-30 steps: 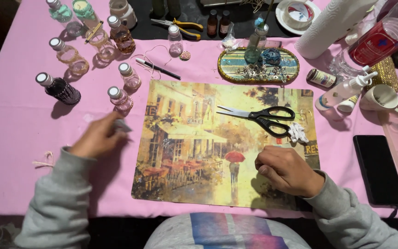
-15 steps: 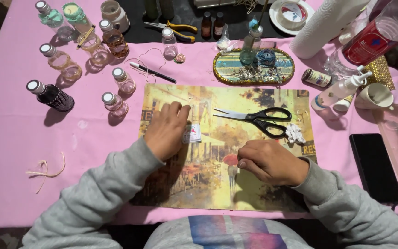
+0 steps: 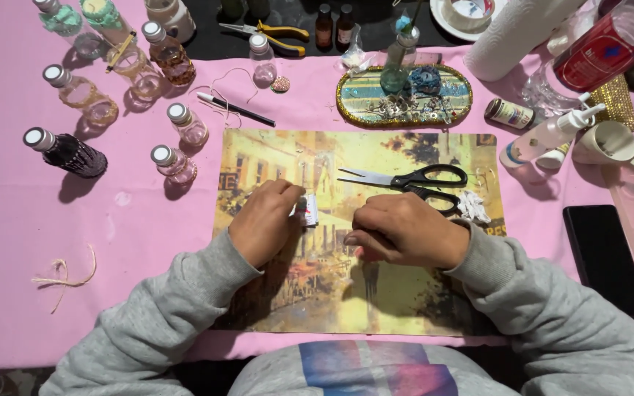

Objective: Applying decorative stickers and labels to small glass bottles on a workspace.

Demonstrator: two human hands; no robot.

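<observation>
My left hand (image 3: 266,221) rests on a yellow painted street-scene mat (image 3: 361,293) and pinches a small white tube-like item (image 3: 308,210) with a red tip. Just to the right, my right hand (image 3: 405,231) lies curled on the mat with fingers closed toward that item; whether it holds anything is hidden. Black-handled scissors (image 3: 412,180) lie open on the mat just beyond my right hand. A small white crumpled scrap (image 3: 472,207) sits by the scissor handles.
Several small decorated bottles (image 3: 174,161) stand at the left on the pink cloth. An oval tray of beads (image 3: 405,95), yellow pliers (image 3: 273,33), a black pen (image 3: 236,108), a paper roll (image 3: 515,29), a white cup (image 3: 610,143), a dark phone (image 3: 603,257) and twine (image 3: 64,275) surround the mat.
My left hand came from the pink cloth at the left onto the mat with the small white item. My right hand slid up and left toward it.
</observation>
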